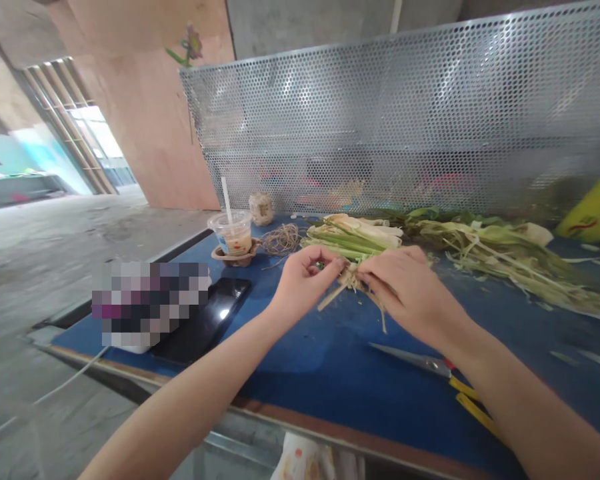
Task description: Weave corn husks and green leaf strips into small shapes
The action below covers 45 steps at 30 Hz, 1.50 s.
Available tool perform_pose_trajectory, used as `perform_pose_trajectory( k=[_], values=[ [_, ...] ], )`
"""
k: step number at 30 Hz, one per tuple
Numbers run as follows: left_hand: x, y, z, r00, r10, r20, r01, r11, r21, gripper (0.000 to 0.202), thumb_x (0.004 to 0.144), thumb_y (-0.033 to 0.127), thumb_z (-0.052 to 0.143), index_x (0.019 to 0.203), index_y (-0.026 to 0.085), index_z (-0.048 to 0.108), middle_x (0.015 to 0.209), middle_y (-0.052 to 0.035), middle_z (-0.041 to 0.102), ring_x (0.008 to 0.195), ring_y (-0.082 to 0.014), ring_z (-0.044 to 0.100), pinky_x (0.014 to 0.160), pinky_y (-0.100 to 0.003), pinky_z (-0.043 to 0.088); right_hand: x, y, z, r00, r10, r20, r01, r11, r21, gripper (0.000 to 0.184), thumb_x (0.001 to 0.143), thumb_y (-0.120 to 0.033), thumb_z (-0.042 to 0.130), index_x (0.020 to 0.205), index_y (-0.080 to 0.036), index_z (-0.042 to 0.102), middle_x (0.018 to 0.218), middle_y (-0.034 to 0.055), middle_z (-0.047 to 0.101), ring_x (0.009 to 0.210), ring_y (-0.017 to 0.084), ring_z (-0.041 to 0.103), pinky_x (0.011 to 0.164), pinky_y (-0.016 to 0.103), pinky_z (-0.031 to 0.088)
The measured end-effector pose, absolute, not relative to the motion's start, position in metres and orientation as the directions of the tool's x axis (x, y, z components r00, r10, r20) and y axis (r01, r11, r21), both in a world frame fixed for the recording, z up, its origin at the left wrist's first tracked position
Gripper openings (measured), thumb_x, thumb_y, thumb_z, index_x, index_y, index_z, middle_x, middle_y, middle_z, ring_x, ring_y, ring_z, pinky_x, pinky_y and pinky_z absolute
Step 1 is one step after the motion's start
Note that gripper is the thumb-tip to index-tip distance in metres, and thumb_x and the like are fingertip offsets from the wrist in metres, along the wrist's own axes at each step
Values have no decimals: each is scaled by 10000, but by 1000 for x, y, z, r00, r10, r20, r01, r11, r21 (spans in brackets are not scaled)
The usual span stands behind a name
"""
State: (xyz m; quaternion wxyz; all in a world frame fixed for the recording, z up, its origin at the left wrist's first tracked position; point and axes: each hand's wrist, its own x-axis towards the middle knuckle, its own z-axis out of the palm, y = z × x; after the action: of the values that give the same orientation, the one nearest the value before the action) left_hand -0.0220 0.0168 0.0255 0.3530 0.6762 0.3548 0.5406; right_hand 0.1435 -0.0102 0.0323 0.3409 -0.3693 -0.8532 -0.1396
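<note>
Over the middle of the blue table, a small tuft of dry, straw-coloured husk strips (351, 277) is pinched between my two hands. My left hand (303, 277) grips its left side with thumb and forefinger together. On the other side, my right hand (409, 288) has its fingers closed on the tuft. Loose strip ends hang below. Just behind lies a pile of pale green and cream corn husks (357, 235). Scissors (420, 359) with yellow handles rest by my right forearm, which partly covers them.
A coil of twine (281, 239), an iced-drink cup (235, 233) in a cardboard holder and a black phone (205, 320) are at left. More husks (510, 257) spread to the right, near a yellow package (593, 212). A perforated metal panel (405, 113) borders the back.
</note>
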Motion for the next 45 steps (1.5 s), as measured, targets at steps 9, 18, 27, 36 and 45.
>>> perform_pose_trajectory(
  k=[9, 18, 27, 36, 45],
  values=[
    [-27, 15, 31, 278, 594, 755, 407, -785, 468, 68, 700, 131, 589, 704, 169, 645, 720, -19, 654, 706, -125, 569, 613, -226, 432, 138, -7, 25, -156, 695, 702, 796, 509, -327, 39, 806, -197, 498, 772, -197, 516, 638, -17, 578, 575, 122, 527, 533, 230, 356],
    [-22, 10, 28, 263, 566, 781, 492, -775, 395, 56, 707, 139, 593, 663, 170, 609, 653, 15, 624, 613, -95, 545, 541, -200, 425, 131, -15, 23, -140, 537, 832, 689, 656, -308, 74, 804, -151, 511, 756, -203, 534, 793, 20, 587, 728, 138, 538, 650, 254, 411],
    [-28, 20, 28, 233, 393, 890, 461, -850, 255, 81, 709, 143, 634, 757, 192, 679, 816, -37, 636, 809, -135, 577, 743, -293, 484, 125, -8, 17, -7, 851, 526, 221, 514, -829, 101, 778, -248, 542, 717, -209, 472, 813, 19, 612, 703, 135, 574, 597, 273, 448],
    [-31, 17, 34, 362, 145, 921, 263, -964, 49, 152, 688, 91, 654, 788, 205, 658, 784, -13, 681, 809, -148, 594, 757, -323, 502, 136, -5, 26, -150, 939, 311, -34, 309, -950, 218, 710, -350, 636, 699, -173, 510, 543, -60, 485, 466, 52, 412, 447, 205, 328],
    [-34, 13, 36, 440, 45, 897, 236, -969, -68, 140, 690, 106, 655, 784, 210, 651, 859, -19, 659, 819, -134, 561, 772, -315, 469, 137, -5, 29, -213, 948, 238, -197, 197, -960, 332, 642, -291, 711, 793, -206, 427, 640, -43, 593, 527, 68, 498, 457, 190, 329]
  ],
)
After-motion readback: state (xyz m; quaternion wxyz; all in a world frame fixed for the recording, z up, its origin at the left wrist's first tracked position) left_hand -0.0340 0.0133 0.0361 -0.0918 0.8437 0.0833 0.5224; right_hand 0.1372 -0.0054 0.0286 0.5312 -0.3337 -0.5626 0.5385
